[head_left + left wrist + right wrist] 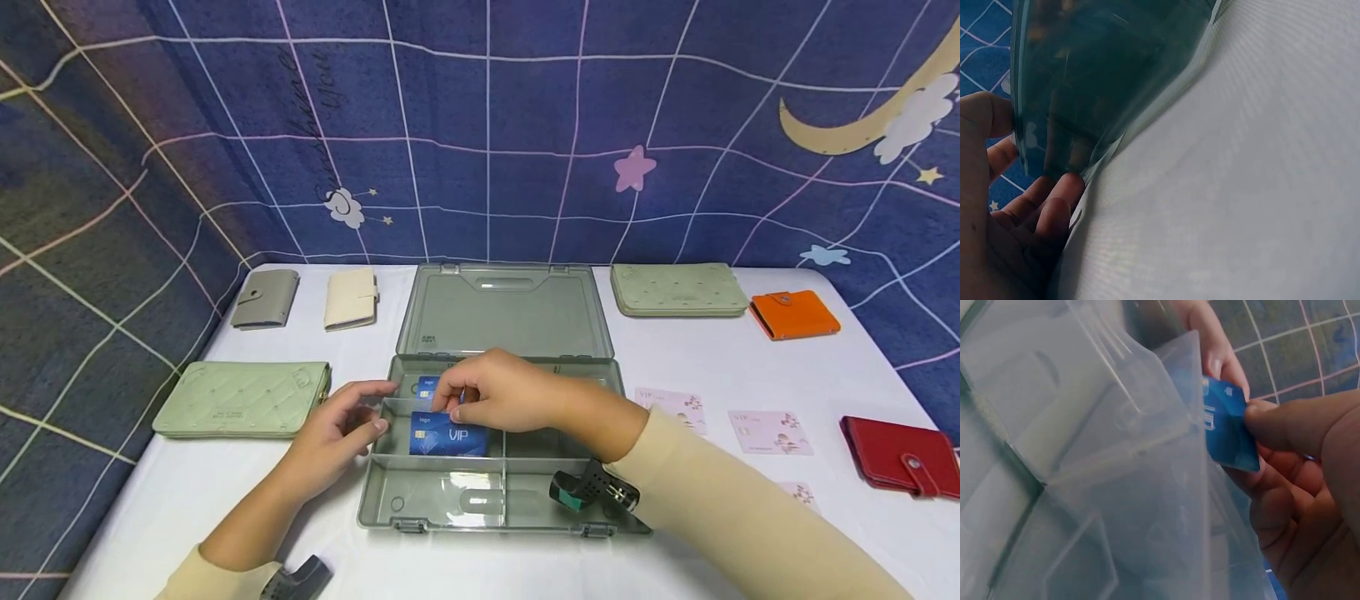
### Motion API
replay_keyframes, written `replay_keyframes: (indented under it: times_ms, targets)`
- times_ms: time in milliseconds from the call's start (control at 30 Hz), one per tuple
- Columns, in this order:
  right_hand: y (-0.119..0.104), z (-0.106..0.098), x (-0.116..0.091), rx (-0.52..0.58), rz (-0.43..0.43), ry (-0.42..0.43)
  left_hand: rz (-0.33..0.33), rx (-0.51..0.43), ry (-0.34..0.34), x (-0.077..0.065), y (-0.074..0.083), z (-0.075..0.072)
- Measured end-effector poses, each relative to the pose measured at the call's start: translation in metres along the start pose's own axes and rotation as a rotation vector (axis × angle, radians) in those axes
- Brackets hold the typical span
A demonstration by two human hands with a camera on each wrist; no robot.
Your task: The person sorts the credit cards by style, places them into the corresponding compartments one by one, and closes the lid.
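Note:
A blue VIP card [448, 442] stands in the middle left compartment of the grey see-through box [431, 531]. My right hand [498, 392] pinches its top edge between thumb and fingers; the right wrist view shows this blue card [1232, 431] partly behind a divider. Another blue card [427, 387] is in the back left compartment, half covered by the right hand. At the box's left side, my left hand [333, 437] rests with index finger and thumb at the rim. In the left wrist view, the left hand's fingers [1054, 215] lie loosely bent against the side wall.
The box's lid [506, 312] leans back. Pink cards [770, 432] lie right of the box. Around it sit green wallets [243, 400] [678, 292], a grey wallet [266, 298], a cream one [350, 298], an orange one [797, 315] and a red one [903, 457].

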State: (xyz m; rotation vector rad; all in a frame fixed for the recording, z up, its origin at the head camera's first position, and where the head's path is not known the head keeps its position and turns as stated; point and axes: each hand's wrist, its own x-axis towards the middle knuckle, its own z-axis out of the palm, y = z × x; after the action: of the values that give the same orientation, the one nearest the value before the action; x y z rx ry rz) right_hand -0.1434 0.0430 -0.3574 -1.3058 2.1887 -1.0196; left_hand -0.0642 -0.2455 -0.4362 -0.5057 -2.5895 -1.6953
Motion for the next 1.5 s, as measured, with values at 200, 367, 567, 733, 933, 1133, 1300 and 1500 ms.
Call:
replay_keyframes:
  times_ms: [200,367,567,733,933,1133,1300,1500]
  targets:
    - [-0.002,0.005,0.002,-0.053,-0.015,-0.042,0.007,0.004,0.002,-0.002,-0.002,-0.001]
    - [-0.001,0.007,0.002,-0.133,-0.049,-0.069,-0.002,-0.006,0.002,-0.002,-0.002,0.0]
    - [0.007,0.006,-0.002,-0.047,-0.095,-0.085,0.013,-0.021,-0.001,-0.002,0.001,0.003]
    - [0.014,0.005,-0.005,0.057,-0.131,-0.092,0.013,-0.015,0.004,-0.003,0.0,0.003]
    - [0.017,0.004,-0.013,0.141,-0.127,-0.036,0.007,-0.003,0.004,-0.004,0.0,0.002]
    - [0.016,0.0,-0.042,0.223,-0.146,0.096,0.012,0.008,0.0,-0.003,-0.001,0.002]
    - [0.016,-0.009,-0.075,0.244,-0.114,0.215,0.015,0.014,0.003,-0.002,0.0,0.002]
    - [0.024,-0.021,-0.125,0.211,-0.065,0.294,0.008,0.012,0.009,-0.002,0.002,0.001]
